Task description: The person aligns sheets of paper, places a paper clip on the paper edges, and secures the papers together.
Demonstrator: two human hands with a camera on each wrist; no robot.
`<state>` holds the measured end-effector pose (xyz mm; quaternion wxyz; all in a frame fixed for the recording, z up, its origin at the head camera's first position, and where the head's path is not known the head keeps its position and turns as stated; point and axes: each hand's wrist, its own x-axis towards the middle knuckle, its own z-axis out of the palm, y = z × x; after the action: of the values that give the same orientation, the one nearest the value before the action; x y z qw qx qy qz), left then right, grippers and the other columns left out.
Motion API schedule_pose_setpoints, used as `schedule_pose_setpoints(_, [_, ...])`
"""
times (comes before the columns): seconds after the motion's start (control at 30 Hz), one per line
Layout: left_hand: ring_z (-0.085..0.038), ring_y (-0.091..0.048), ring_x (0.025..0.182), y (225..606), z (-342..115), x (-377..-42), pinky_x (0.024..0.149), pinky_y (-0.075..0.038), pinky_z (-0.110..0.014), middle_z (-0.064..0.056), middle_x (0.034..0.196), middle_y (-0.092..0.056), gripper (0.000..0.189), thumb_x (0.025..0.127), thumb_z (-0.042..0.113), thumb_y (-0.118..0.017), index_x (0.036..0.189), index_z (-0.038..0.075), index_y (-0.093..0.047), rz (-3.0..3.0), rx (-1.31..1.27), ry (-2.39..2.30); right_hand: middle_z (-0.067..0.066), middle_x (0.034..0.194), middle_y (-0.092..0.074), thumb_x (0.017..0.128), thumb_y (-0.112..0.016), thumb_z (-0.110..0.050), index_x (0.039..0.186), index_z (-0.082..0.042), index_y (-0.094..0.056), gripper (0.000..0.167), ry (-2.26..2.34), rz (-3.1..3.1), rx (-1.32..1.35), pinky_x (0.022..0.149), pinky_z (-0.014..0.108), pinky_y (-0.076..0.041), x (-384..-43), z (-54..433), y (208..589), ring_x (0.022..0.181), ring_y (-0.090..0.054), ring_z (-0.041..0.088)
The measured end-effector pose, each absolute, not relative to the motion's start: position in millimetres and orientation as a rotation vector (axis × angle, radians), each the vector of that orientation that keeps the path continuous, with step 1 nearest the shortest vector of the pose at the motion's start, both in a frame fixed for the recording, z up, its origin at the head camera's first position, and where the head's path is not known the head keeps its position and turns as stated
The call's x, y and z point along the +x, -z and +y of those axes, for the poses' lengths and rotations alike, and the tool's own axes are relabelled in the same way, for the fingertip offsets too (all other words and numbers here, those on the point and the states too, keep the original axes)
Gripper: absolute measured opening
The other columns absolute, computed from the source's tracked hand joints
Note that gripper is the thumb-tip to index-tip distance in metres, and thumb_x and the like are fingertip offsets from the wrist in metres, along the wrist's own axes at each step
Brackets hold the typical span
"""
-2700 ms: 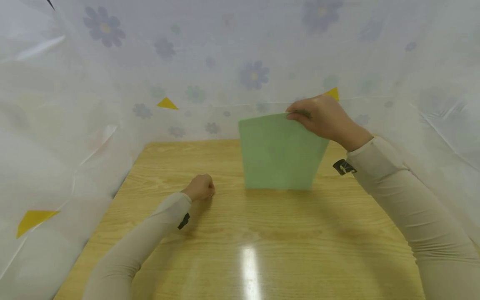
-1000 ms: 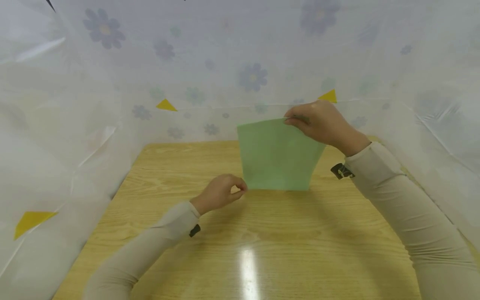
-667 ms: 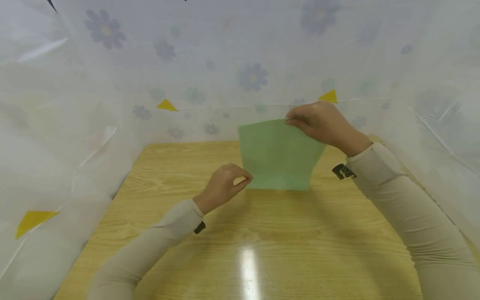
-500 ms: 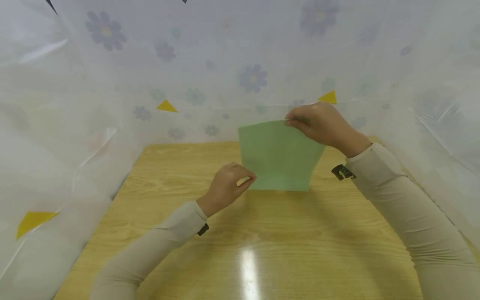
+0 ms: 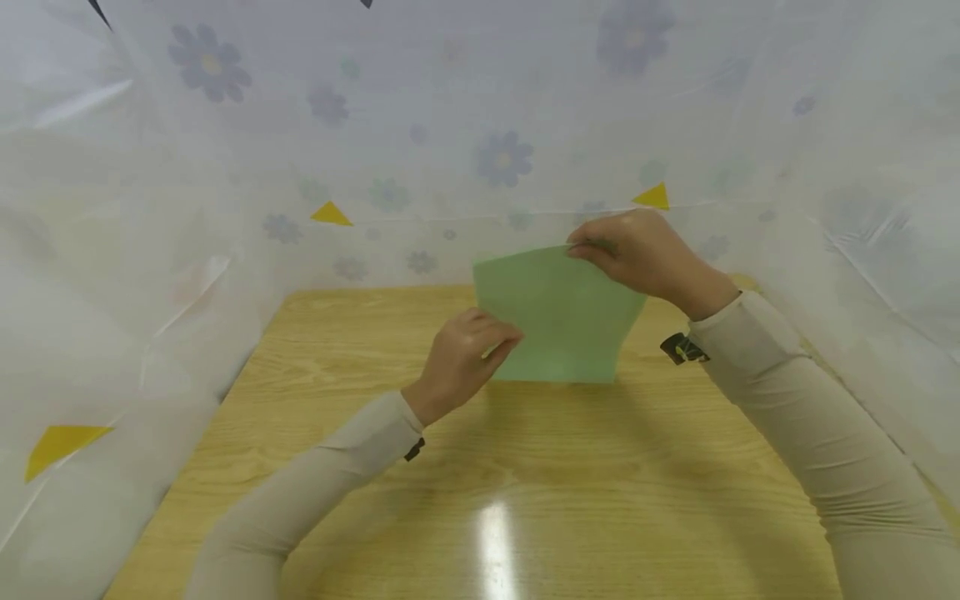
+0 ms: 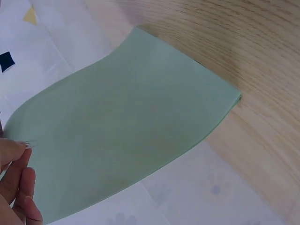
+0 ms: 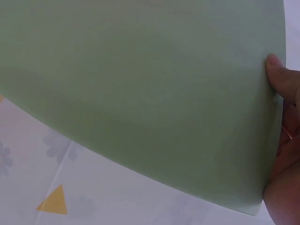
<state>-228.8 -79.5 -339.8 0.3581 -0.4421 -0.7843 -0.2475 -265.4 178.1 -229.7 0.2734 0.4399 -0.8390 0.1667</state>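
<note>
Pinching the top edge of a green paper sheet [image 5: 566, 312] with the right hand [image 5: 647, 258], thumb on one face and fingers behind, from about two o'clock of the sheet's middle in the head view. Pressing together the fingertips of the left hand [image 5: 461, 358], seemingly on a clear sliver [image 6: 29, 144], too small and glassy to name, in front of the sheet's left part. Cannot tell whether touching the paper there. From the left hand, sheet at about two o'clock, overlapped in view by the left fingertips; from the right hand, at about eight o'clock and in the grip. Both hands close, only the right plainly in contact. Held up with the long axis seemingly running from the gripped edge down toward the wood-grain table [image 5: 585, 483]; in the left wrist view, from eight toward two o'clock, curved and apparently doubled at the far corner. Cannot tell whether touching the table along the bottom. Farther back, toward twelve o'clock, a flower-print curtain [image 5: 442, 158] with yellow triangles [image 5: 332, 215].
</note>
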Motion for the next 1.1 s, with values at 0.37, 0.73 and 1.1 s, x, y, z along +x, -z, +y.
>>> schedule_pose_setpoints(0.37, [-0.014,-0.063,0.07,306.7,-86.8,-231.1,0.063,-0.051,-0.027,0.0,0.084,-0.074,0.008,0.083,0.013,-0.076,0.091,0.011,-0.077,-1.899,-1.051,0.582,0.008,0.087,-0.073,0.086,-0.07,-0.005,0.094,-0.004,-0.074,0.009,-0.455,-2.245,1.199,0.067,0.038,-0.054,-263.2,175.1,232.0,0.074,-0.068,0.021])
schedule_pose_setpoints(0.73, [-0.02,-0.063,0.073,291.1,-92.7,-236.8,0.066,-0.052,-0.031,-0.005,0.089,-0.074,0.008,0.088,0.012,-0.071,0.091,0.008,-0.077,-1.747,-1.003,0.603,0.008,0.087,-0.072,0.086,-0.071,-0.006,0.095,-0.003,-0.073,0.009,-0.434,-2.244,1.209,0.067,0.038,-0.055,-265.5,175.8,236.1,0.073,-0.068,0.02])
schedule_pose_setpoints(1.1, [-0.023,-0.06,0.072,278.5,-100.0,-241.4,0.064,-0.05,-0.033,-0.007,0.088,-0.074,0.007,0.085,0.009,-0.074,0.09,0.006,-0.076,-1.643,-0.957,0.639,0.008,0.089,-0.073,0.086,-0.07,-0.005,0.097,-0.005,-0.073,0.011,-0.432,-2.233,1.228,0.067,0.038,-0.056,-259.3,172.6,232.3,0.074,-0.069,0.02])
